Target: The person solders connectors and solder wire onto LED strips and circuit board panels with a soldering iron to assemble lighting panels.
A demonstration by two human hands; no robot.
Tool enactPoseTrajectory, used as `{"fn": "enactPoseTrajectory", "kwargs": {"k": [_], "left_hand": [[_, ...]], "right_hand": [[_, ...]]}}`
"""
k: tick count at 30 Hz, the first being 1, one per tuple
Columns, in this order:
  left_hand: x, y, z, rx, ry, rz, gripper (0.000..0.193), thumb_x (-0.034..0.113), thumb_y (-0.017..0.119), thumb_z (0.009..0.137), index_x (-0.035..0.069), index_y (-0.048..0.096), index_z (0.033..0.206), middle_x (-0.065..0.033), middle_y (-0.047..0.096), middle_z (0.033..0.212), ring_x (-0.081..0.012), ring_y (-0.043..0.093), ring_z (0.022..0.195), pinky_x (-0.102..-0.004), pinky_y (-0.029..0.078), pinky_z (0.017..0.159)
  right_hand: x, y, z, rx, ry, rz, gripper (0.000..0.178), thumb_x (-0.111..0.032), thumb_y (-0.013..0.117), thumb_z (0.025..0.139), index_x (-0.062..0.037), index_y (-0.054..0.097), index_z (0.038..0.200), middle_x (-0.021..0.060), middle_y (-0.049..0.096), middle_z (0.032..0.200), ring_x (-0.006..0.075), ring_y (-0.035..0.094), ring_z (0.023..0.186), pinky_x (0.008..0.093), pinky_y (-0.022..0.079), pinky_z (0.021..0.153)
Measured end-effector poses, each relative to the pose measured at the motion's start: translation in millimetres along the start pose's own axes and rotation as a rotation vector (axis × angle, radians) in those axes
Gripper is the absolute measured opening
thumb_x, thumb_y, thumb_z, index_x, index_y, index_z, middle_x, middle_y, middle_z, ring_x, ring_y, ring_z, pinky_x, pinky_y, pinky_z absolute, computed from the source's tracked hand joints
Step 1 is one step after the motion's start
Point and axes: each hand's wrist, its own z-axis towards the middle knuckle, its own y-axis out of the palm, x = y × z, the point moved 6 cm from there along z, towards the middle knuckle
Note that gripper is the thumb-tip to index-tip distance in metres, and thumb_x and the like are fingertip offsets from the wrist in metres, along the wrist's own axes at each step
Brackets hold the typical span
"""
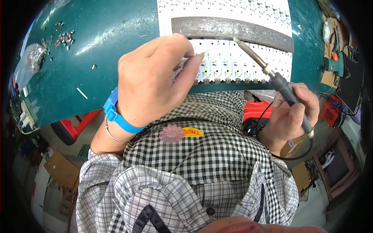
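My right hand (293, 114) grips a soldering iron (285, 90) by its dark handle, with the cord trailing off the rear end. The iron slants up and to the left, and its tip lies over the near edge of a long metal bar (233, 29). Beneath my left hand (153, 73) is a row of white circuit boards (223, 68) with small yellowish LEDs. The left fingers are closed in a pinch, and a thin wire (207, 51) pokes out by the thumb tip. Part of the boards is hidden by that hand.
Loose small components (65, 39) and a clear plastic bag (33, 58) lie on the green table mat (112, 23) at the left. A white panel (221, 5) extends beyond the bar. A green power tool (335, 65) is at the far right.
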Motion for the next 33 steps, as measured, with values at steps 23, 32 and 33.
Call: {"fn": "enactPoseTrajectory", "kwargs": {"k": [23, 32, 33], "left_hand": [[-11.1, 0.4, -5.1, 0.053, 0.077, 0.037, 0.011, -0.001, 0.075, 0.079, 0.002, 0.069, 0.087, -0.0094, 0.069, 0.077, -0.0176, 0.061, 0.058, -0.0246, 0.047, 0.052], [-12.2, 2.6, -5.2, 0.063, 0.084, 0.056, 0.011, -0.001, 0.075, 0.078, 0.002, 0.068, 0.086, -0.0099, 0.069, 0.077, -0.0199, 0.064, 0.061, -0.0254, 0.049, 0.054], [-12.3, 3.5, -4.2, 0.063, 0.084, 0.056, 0.011, -0.001, 0.075, 0.078, 0.002, 0.068, 0.086, -0.0099, 0.069, 0.077, -0.0199, 0.064, 0.061, -0.0254, 0.049, 0.054]], "right_hand": [[-2.1, 38.4, -2.5, -0.322, -0.209, -0.561, 0.030, 0.001, 0.081, 0.070, 0.0050, 0.065, 0.095, 0.0154, 0.067, 0.073, 0.0178, 0.064, 0.059, 0.0258, 0.050, 0.052], [-3.3, 37.1, -3.4, -0.293, -0.216, -0.568, 0.030, 0.001, 0.081, 0.070, 0.0039, 0.065, 0.095, 0.0140, 0.066, 0.071, 0.0168, 0.063, 0.058, 0.0255, 0.049, 0.051], [-2.5, 37.5, -3.4, -0.302, -0.200, -0.578, 0.030, 0.001, 0.081, 0.070, 0.0039, 0.065, 0.096, 0.0139, 0.066, 0.071, 0.0165, 0.063, 0.058, 0.0253, 0.049, 0.051]]}}
